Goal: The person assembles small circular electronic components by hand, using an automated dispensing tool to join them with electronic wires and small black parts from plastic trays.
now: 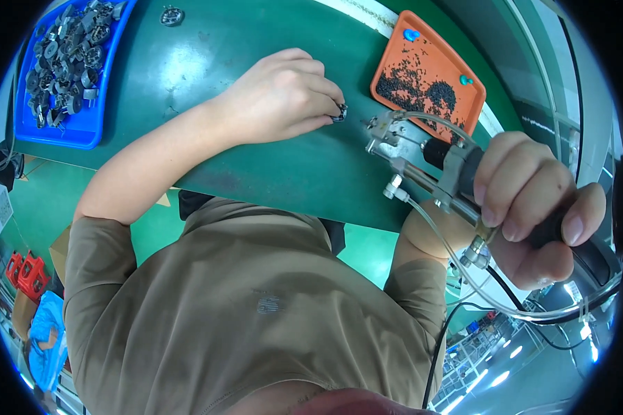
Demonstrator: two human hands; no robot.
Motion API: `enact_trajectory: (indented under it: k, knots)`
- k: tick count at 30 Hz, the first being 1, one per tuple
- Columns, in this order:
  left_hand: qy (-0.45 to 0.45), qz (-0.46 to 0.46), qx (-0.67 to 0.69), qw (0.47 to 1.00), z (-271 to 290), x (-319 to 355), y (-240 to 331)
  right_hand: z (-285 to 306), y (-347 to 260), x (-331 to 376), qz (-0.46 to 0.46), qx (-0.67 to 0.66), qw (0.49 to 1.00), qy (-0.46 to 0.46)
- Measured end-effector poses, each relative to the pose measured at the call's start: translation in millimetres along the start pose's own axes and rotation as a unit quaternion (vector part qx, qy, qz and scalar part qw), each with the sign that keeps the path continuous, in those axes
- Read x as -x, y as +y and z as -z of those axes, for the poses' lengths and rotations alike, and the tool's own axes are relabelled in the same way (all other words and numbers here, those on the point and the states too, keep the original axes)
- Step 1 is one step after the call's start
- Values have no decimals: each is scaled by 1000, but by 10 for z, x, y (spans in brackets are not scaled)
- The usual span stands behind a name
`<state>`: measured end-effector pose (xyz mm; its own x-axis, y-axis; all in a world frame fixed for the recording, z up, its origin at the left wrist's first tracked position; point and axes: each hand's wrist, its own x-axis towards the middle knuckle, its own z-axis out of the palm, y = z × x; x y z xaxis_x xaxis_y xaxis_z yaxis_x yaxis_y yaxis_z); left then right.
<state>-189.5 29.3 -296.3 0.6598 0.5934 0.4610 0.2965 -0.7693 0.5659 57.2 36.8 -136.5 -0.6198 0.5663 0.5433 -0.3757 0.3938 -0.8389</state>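
My left hand (287,97) lies palm down over the green bench, its fingers closed around a small dark round part (340,113). Only that part's edge shows past the fingertips. On the other side, my right hand (533,200) is wrapped around the handle of a power screwdriver (453,169). A metal feed head (387,135) forms the tool's front end and points toward the part, with a gap between them. Clear air tubing (436,232) loops from the tool. Just beyond the tool's head sits an orange tray (426,52) with many tiny black screws (422,90).
A blue tray (83,135) heaped with dark round parts (69,62) stands at the far left of the green bench (256,173). One similar loose part (172,16) lies near the bench's far side. Blue and teal small pieces sit in the orange tray. A black cable hangs at right.
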Motion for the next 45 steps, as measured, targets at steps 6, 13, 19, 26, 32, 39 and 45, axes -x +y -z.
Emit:
enact_trajectory:
  k: [6,13,19,26,32,39,45]
  knots:
    - [10,2,-6,1000,-63,30,16,8,23,17,-1,-8,1000,-17]
    - [2,13,-1,1000,-68,36,32,-89,116,-20,-5,2,999,-41]
    - [15,19,2,1000,-56,0,123,-121,77,-44,11,12,998,-53]
    - [69,1,40,997,114,-155,114,-47,-192,11,21,25,999,-19]
    - [127,47,15,991,-131,-748,68,7,-236,59,18,34,999,-14]
    - [5,41,81,996,205,-178,60,-12,-259,20,2,42,999,-12]
    - [-19,-20,41,999,36,-84,-19,60,-234,-45,-48,35,996,-69]
